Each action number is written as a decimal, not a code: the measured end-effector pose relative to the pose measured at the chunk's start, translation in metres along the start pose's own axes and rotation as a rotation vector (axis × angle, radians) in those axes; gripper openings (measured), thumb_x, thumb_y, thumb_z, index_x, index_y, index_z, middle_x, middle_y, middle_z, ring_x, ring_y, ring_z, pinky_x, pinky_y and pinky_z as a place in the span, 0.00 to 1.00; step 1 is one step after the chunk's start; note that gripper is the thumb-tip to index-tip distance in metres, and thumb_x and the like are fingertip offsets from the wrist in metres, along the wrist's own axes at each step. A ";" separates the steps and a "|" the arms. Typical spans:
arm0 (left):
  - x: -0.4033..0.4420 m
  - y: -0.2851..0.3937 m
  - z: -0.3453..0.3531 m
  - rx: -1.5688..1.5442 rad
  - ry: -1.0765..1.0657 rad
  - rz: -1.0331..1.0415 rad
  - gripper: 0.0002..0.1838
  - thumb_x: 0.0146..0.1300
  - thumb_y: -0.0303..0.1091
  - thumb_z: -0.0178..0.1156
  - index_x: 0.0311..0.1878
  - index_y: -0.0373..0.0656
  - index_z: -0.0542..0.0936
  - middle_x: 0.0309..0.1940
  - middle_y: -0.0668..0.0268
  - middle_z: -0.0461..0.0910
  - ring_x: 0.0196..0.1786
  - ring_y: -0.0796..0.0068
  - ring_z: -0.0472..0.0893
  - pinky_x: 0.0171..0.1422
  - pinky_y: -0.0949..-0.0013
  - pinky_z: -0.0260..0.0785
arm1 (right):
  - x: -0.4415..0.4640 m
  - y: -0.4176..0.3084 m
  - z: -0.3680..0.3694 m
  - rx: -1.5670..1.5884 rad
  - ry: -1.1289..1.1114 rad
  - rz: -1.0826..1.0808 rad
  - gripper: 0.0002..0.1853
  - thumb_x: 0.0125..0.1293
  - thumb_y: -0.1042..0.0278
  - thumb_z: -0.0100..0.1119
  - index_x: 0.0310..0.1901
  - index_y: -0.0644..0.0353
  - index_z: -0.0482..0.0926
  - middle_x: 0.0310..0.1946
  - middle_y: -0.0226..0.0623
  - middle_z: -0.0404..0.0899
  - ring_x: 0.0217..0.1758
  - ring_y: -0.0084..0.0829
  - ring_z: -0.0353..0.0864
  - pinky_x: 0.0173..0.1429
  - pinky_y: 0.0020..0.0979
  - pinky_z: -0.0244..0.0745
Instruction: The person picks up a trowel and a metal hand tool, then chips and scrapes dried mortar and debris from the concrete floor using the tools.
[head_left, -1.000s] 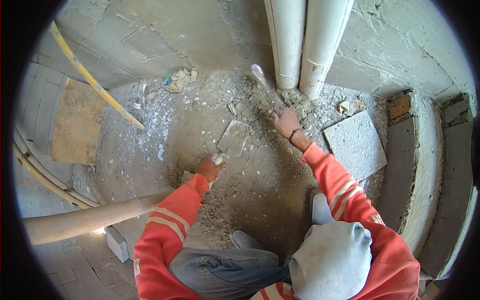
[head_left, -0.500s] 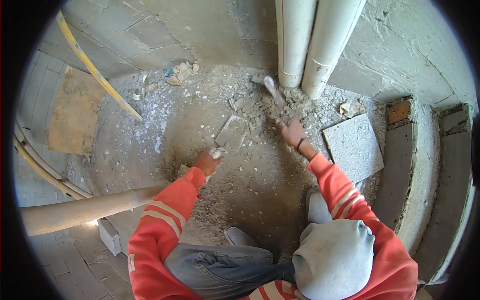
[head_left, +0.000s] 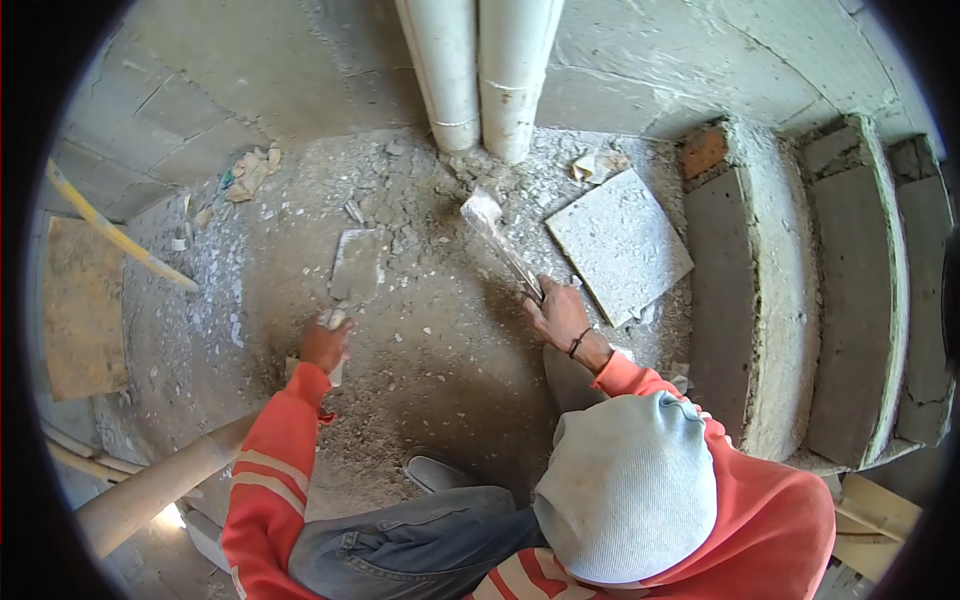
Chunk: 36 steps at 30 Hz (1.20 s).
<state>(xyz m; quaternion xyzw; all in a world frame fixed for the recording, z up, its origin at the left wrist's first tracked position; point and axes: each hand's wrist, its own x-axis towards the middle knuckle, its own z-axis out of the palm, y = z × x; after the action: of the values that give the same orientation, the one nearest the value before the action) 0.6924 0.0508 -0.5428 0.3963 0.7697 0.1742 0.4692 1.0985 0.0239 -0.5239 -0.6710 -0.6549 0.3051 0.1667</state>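
My right hand (head_left: 560, 315) is wrapped round the handle end of a narrow trowel (head_left: 490, 220). Its pale, dusty blade points up and left over the loose rubble (head_left: 415, 190). Closed in my left hand (head_left: 325, 345) is a pale-handled flat tool (head_left: 333, 318); light edges show beside the palm, but its full shape is hidden. Ahead of the left hand, a small grey tile piece (head_left: 357, 264) lies in the dust. A larger square slab (head_left: 622, 245) rests on the floor beyond my right hand.
Two white pipes (head_left: 450, 90) stand against the back wall. Concrete steps (head_left: 785, 300) rise on the right. At left are a brown board (head_left: 82, 310), a yellow strip (head_left: 115, 230) and a thick pole (head_left: 165, 480). Crumpled paper (head_left: 252, 175) lies by the wall.
The view has turned to the right. My right hand has drawn the trowel back from the rubble near the pipes, closer to my body. My left hand still holds its tool.
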 end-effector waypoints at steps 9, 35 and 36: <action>-0.004 0.032 0.000 -0.106 0.135 0.082 0.15 0.58 0.31 0.67 0.44 0.34 0.75 0.22 0.64 0.76 0.20 0.75 0.74 0.20 0.69 0.69 | -0.005 0.003 -0.002 0.061 0.174 -0.007 0.24 0.63 0.43 0.59 0.39 0.61 0.81 0.42 0.47 0.78 0.47 0.48 0.78 0.53 0.44 0.72; 0.033 0.043 0.036 0.009 0.205 0.219 0.18 0.56 0.35 0.70 0.45 0.37 0.76 0.26 0.63 0.78 0.21 0.72 0.76 0.21 0.67 0.70 | -0.061 0.068 -0.295 -0.044 0.428 0.162 0.15 0.60 0.59 0.66 0.40 0.63 0.83 0.29 0.34 0.82 0.30 0.21 0.77 0.37 0.25 0.72; 0.018 0.058 0.035 -0.003 0.175 0.222 0.18 0.56 0.36 0.69 0.45 0.37 0.77 0.25 0.64 0.78 0.20 0.73 0.75 0.21 0.67 0.69 | -0.076 0.069 -0.314 0.122 0.517 0.228 0.15 0.62 0.59 0.65 0.41 0.64 0.83 0.30 0.29 0.81 0.30 0.18 0.75 0.36 0.23 0.71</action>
<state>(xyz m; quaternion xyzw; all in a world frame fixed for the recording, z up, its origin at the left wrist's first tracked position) 0.7440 0.0972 -0.5333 0.4615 0.7589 0.2600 0.3787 1.3531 -0.0014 -0.3141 -0.7845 -0.4917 0.1794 0.3327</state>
